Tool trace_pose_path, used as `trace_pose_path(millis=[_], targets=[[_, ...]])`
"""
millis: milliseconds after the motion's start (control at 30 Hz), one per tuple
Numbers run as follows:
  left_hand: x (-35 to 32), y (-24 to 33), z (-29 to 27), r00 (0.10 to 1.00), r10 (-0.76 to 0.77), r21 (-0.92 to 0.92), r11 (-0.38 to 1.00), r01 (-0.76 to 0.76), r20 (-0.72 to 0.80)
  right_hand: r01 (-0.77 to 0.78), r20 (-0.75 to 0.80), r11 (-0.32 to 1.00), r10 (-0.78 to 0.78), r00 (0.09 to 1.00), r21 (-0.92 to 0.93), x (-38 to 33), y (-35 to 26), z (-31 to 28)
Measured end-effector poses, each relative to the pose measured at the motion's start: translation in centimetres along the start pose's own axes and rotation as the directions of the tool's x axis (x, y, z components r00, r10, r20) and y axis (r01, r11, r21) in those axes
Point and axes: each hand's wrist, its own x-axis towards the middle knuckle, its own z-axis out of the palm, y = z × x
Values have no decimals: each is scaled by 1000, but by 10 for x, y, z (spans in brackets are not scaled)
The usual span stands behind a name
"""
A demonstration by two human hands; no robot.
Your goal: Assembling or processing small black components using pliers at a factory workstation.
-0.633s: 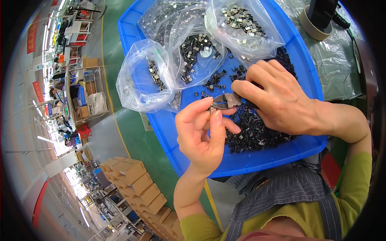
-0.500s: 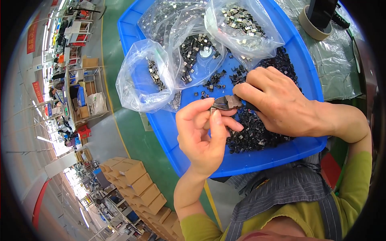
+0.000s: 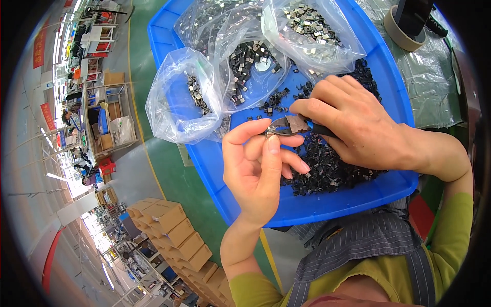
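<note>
My right hand [image 3: 353, 123] is wrapped round a pair of pliers [image 3: 294, 124] with dark handles, its jaws pointing left. Between the thumb and forefinger of my left hand [image 3: 255, 166] is a small metal piece [image 3: 268, 132], right at the plier tips; its exact kind is too small to tell. Both hands are over a blue tray [image 3: 240, 207]. Under them lies a heap of small black parts [image 3: 327, 171]. Farther back, clear plastic bags hold small parts with metal shells: one at the left [image 3: 179, 120], one in the middle [image 3: 248, 69], one at the right [image 3: 312, 28].
Right of the tray, a roll of tape [image 3: 401, 33] rests on a surface covered with grey-green sheeting [image 3: 432, 82]. Stacked cardboard boxes [image 3: 171, 225] stand on the floor at the lower left. Shelving [image 3: 110, 117] with bins lies beyond the green floor strip.
The pliers have turned slightly and their handles have spread, showing more below my right hand. My left hand has shifted a little left, still pinching the metal piece.
</note>
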Motion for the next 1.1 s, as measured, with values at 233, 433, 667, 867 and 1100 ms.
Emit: trace_pose_path(millis=[233,433,667,867,1100], targets=[[-1,-5,2,995,103,102,989,-102,3,27,-60,988,-36,998,-151,0,-1,0],[-2,-8,3,985,173,162,972,-170,-4,30,-104,983,-50,993,-180,0,-1,1],[-2,-10,2,980,198,175,964,-201,35,44,-69,982,-57,996,-182,-2,-1,0],[-3,-6,1,975,218,175,959,-222,45,29,-18,995,-30,999,-91,-4,-6,-2],[-1,0,-3,998,42,4,999,-42,51,-181,272,928,92,958,324,-3,-7,-6]])
